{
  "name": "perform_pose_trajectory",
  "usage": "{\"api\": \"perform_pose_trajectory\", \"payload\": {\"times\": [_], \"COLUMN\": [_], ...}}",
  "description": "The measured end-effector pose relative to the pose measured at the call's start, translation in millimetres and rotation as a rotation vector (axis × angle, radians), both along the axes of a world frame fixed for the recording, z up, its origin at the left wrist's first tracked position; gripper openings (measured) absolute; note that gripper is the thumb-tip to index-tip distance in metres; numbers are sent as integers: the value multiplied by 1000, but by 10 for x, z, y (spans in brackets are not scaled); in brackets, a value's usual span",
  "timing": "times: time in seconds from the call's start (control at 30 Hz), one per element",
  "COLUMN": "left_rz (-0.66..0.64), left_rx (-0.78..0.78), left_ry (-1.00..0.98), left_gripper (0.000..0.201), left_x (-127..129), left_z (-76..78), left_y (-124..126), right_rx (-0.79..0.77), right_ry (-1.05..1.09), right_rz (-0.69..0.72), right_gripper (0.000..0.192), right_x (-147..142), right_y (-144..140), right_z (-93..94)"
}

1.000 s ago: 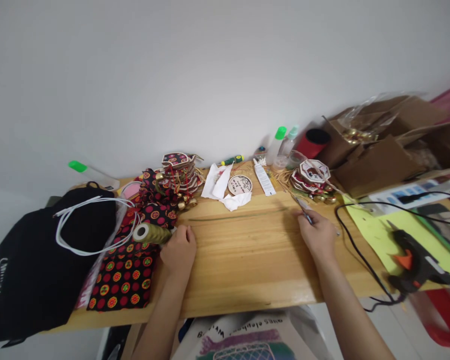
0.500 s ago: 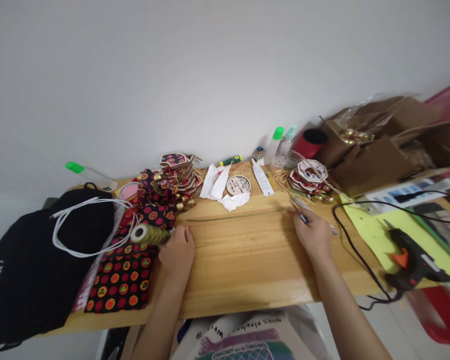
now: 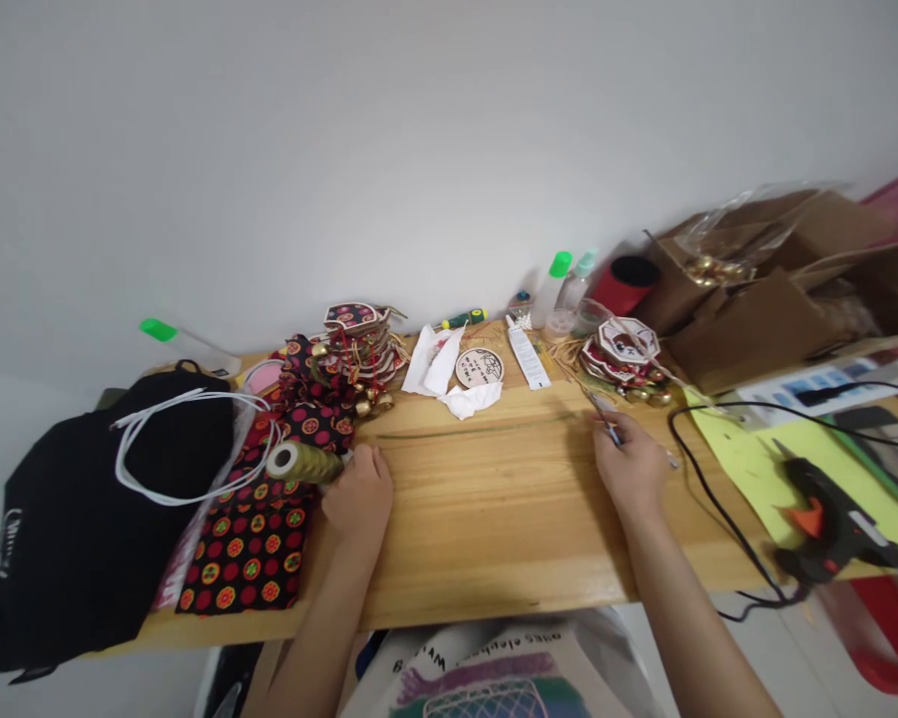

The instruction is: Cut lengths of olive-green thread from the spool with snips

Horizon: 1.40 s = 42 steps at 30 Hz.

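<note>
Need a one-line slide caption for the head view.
Left hand holds thread spool, right hand holds scissors, thread stretched across wooden table.

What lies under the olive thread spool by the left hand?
The thread spool rests on dotted red-and-black fabric, its end at the left hand. The wooden table beneath is covered there.

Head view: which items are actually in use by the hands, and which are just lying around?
In use:
left hand on thread spool
right hand holding scissors
green thread stretched between them

Lying about:
glue gun
patterned fabric
black bag
cardboard boxes
green-capped bottle
</note>
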<state>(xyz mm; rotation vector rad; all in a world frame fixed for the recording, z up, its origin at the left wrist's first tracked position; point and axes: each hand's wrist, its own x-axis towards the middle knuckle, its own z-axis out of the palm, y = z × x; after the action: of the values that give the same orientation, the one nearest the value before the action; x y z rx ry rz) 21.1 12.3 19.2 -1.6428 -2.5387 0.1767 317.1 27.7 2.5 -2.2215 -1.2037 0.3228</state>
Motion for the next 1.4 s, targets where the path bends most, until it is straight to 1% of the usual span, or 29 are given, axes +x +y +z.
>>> {"api": "perform_pose_trajectory", "payload": {"times": [0.13, 0.27, 0.37, 0.43, 0.5, 0.57, 0.73, 0.83, 0.9, 0.97, 1.03, 1.13, 1.27, 1.4], "left_rz": [15, 18, 15, 15, 16, 21, 23, 21, 12, 6, 6, 6, 1, 2], "left_rx": [-4, -13, -11, -5, -4, -4, 9, 15, 23, 35, 43, 37, 29, 26], "left_ry": [12, 3, -16, -23, -31, -39, -38, -34, -34, -36, -43, -60, -69, -85], "left_gripper": [37, 36, 36, 35, 35, 35, 36, 36, 36, 36, 37, 38, 38, 38], "left_x": [-12, -12, -7, -5, -7, -14, -29, -34, -41, -49, -53, -43, -26, -33], "left_z": [-31, -26, -5, 3, -2, -17, -46, -52, -63, -77, -80, -50, 17, 31], "left_y": [0, 4, 4, 3, 1, 0, -3, -4, -3, -2, -2, -5, -13, -14], "right_rx": [10, 77, 114, 126, 161, 189, 145, 72, -7, -70, -88, -59, -10, -27], "right_ry": [8, 59, 84, 73, 92, 154, 347, 461, 557, 597, 548, 386, 217, 101], "right_rz": [-16, -27, -47, -33, 56, 195, 504, 699, 838, 919, 920, 912, 987, 993], "right_gripper": [44, 43, 44, 47, 51, 52, 45, 39, 38, 38, 37, 32, 28, 31], "right_x": [-2, -2, -20, -62, -138, -257, -709, -988, -1135, -1242, -1315, -1388, -1470, -1548], "right_y": [2, 1, -9, -18, -28, -42, -122, -217, -290, -352, -389, -393, -349, -298], "right_z": [-10, -14, 19, 55, 88, 117, 223, 306, 341, 351, 346, 336, 322, 294]}}
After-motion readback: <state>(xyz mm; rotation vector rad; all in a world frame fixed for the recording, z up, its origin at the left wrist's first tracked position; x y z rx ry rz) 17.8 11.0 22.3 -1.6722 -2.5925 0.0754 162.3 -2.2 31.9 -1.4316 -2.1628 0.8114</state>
